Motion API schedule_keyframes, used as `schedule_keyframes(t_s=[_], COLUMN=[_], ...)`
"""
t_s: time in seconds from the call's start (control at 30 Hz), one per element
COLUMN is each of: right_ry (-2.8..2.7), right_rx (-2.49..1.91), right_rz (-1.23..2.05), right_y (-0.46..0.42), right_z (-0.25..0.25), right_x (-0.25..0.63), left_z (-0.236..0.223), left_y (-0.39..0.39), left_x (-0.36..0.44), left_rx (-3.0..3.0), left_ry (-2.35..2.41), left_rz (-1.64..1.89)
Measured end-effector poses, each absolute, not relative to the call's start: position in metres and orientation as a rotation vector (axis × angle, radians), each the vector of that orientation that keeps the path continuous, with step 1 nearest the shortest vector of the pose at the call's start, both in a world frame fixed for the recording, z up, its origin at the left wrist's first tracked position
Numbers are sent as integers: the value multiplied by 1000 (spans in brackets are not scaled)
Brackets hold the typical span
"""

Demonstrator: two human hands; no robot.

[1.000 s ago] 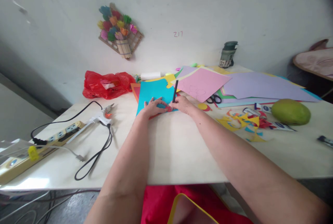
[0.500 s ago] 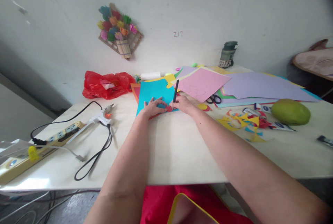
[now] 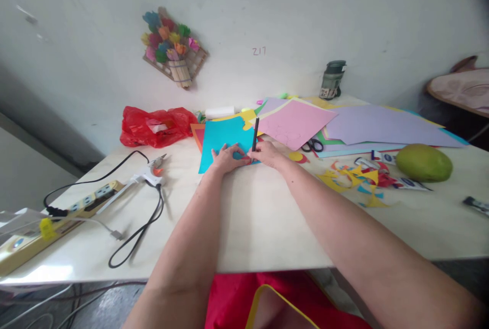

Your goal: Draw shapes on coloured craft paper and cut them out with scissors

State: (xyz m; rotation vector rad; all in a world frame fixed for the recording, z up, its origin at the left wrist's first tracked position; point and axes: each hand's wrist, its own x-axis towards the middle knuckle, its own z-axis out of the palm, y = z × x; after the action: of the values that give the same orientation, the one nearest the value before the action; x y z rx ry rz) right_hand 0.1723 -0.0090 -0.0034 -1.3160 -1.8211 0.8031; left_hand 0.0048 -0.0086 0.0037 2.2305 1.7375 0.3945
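Since half a second ago, in the head view, our left hand (image 3: 228, 159) has slid slightly rightward over the blue sheet (image 3: 219, 135), nearer our right hand (image 3: 266, 153). Nearer us than the sheet, the pale table (image 3: 263, 217) stretches bare between our forearms to its front edge. We count one red plastic bag (image 3: 147, 128) left of the sheet; to its right, one pair of scissors (image 3: 316, 145), one green fruit (image 3: 424, 163) and one bottle (image 3: 332, 80). Bright and flat, the sheet has a wavy far right corner where yellow paper (image 3: 250, 117) shows. Our left fingers spread, pressing down at its near edge by small red paper (image 3: 248, 159), mostly hidden; our right grips one black pen (image 3: 255, 133), nearly upright, its tip hidden.
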Motion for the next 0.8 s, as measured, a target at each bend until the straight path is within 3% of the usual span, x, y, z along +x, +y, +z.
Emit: schedule_keyframes(t_s=[0.3,0.8], right_ry=[-1937,-1870], right_rx=[-1393,-1418], right_rz=[635,663], right_y=[-11,-11], right_z=[2,2], right_x=[175,177], left_z=[5,5], left_y=[-9,-10], left_x=[6,5], left_rx=[2226,2227], left_ry=[1724,1724], left_rz=[386,376])
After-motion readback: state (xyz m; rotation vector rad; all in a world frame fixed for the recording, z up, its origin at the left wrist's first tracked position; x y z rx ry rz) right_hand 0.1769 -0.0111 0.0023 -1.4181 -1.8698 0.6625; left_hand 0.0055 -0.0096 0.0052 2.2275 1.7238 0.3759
